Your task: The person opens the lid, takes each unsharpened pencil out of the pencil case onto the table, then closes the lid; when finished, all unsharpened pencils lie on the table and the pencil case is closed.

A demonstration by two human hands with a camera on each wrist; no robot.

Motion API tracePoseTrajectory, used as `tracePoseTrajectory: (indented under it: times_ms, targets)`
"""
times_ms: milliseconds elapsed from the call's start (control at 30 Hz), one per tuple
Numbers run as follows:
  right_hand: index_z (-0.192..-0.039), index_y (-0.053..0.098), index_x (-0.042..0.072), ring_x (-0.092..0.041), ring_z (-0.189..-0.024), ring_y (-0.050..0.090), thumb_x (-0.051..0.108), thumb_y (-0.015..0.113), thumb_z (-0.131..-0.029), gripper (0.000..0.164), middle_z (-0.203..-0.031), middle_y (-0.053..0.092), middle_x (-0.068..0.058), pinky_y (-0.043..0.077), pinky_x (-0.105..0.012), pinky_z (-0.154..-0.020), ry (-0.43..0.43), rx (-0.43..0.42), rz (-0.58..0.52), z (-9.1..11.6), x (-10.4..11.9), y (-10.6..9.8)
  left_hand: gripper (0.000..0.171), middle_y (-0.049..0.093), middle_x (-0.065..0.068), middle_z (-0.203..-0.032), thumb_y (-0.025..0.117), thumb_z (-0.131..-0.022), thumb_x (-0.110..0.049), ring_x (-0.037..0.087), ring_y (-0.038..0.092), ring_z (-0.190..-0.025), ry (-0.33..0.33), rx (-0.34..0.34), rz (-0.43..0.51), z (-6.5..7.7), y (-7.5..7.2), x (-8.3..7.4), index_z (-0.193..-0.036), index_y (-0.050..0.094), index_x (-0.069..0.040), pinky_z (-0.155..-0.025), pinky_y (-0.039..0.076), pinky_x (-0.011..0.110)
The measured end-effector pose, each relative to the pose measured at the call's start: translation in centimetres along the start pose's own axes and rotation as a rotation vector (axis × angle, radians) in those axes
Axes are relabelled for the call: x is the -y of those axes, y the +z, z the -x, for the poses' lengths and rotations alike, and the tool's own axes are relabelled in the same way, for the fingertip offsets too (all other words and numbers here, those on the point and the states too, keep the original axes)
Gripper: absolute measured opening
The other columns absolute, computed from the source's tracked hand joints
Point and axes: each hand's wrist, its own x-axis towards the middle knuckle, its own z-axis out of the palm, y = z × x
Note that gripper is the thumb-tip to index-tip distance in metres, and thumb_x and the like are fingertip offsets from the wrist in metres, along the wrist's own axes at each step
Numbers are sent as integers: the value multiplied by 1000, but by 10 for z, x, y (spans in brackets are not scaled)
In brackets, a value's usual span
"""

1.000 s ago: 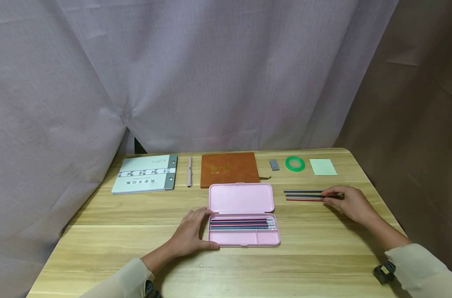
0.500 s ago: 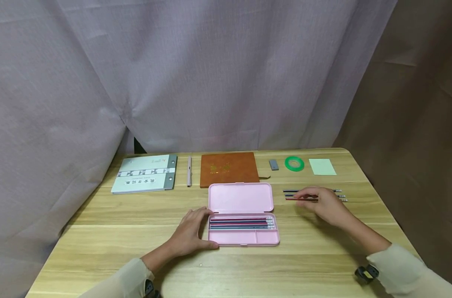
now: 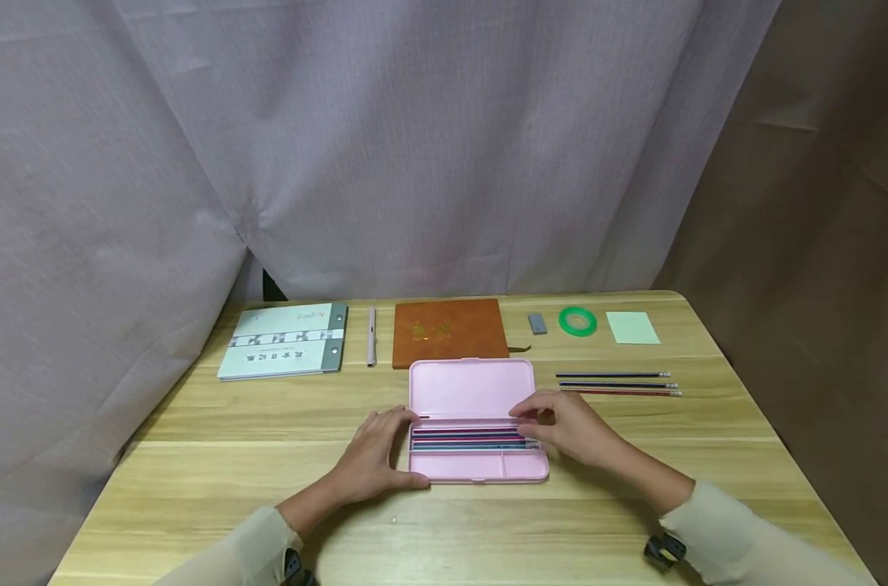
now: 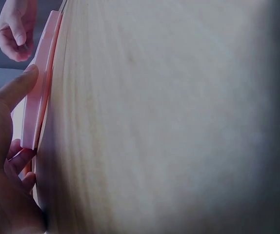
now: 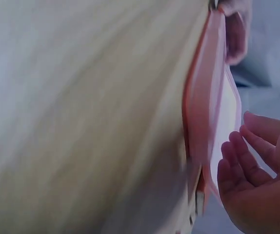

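Observation:
A pink pencil case (image 3: 454, 466) lies with its lid (image 3: 471, 389) laid back on the table, several pencils (image 3: 465, 439) in its long compartment. My left hand (image 3: 374, 458) grips its left end, thumb at the front corner and fingers at the back; the left wrist view shows the thumb (image 4: 23, 83) along the case's front side. Over the case's right end is my right hand (image 3: 571, 427), thumb and forefinger bent near the pencils' eraser ends. I see nothing held in it in the right wrist view. Three pencils (image 3: 619, 385) lie side by side to the right.
Behind the case lies a brown notebook (image 3: 451, 330). Left of it are a pale pen (image 3: 372, 336) and a white-grey account book (image 3: 282, 342). At the back right are a grey eraser (image 3: 537, 324), green tape (image 3: 578, 321) and sticky notes (image 3: 632, 327).
My right hand has moved left from the three pencils to the right end of the pencil case. Those pencils stay on the table. My left hand keeps its place.

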Motion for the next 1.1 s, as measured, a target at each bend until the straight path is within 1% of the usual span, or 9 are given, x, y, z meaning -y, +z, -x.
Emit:
tracePoseTrajectory:
  times_ms: [100,167,267,367,533,767,967,1100]
  targets:
    - [-113,78,12,-12,-99,66,13,78,-92,22,-106,75,4,57,-30,-87,-15,41,-6,0,5,11,90,55,5,-145,91,-66,-58,30,46,-139,4,-2,-2,0,1,1,-136,53,-16,-124,21,62]
    - [-115,78,11,-16,-103,67,12,78,-92,23,-109,75,1,58,-34,-91,-29,56,7,1,8,17,89,55,4,-144,92,-66,-57,29,46,-139,8,-3,-1,-1,1,1,-136,53,-16,-123,21,62]
    - [-117,77,10,-20,-109,68,9,77,-91,26,-113,76,-1,57,-41,-96,-51,51,52,1,11,23,90,56,3,-143,92,-66,-56,29,46,-138,18,-10,2,-1,1,0,-137,53,-16,-123,21,63]
    - [-117,78,9,-23,-109,69,7,78,-90,27,-113,76,-2,56,-45,-96,-69,37,100,2,12,28,90,56,4,-143,92,-66,-56,31,47,-138,32,-23,10,-1,1,0,-137,53,-15,-122,22,65]
    - [-116,78,10,-20,-105,68,6,76,-90,26,-108,75,0,55,-43,-94,-93,26,153,2,14,33,90,56,3,-144,92,-66,-56,29,46,-139,18,-12,2,-1,1,0,-137,53,-16,-123,21,63]
    - [-111,78,13,-17,-99,64,6,74,-92,20,-100,68,5,54,-39,-88,-103,55,196,2,16,33,90,56,4,-144,91,-66,-59,30,46,-139,13,-11,6,0,1,0,-135,54,-15,-122,22,64]
    - [-112,76,13,-19,-104,64,5,71,-94,20,-105,69,3,53,-44,-94,-109,75,217,3,19,33,90,55,6,-146,91,-67,-59,31,45,-140,9,-11,6,0,1,0,-136,53,-15,-123,21,64]
    - [-116,74,9,-22,-105,64,5,70,-95,22,-106,69,0,53,-45,-94,-137,94,259,2,22,33,91,54,8,-148,91,-66,-58,32,44,-142,7,-10,4,0,2,1,-137,53,-15,-123,20,63]
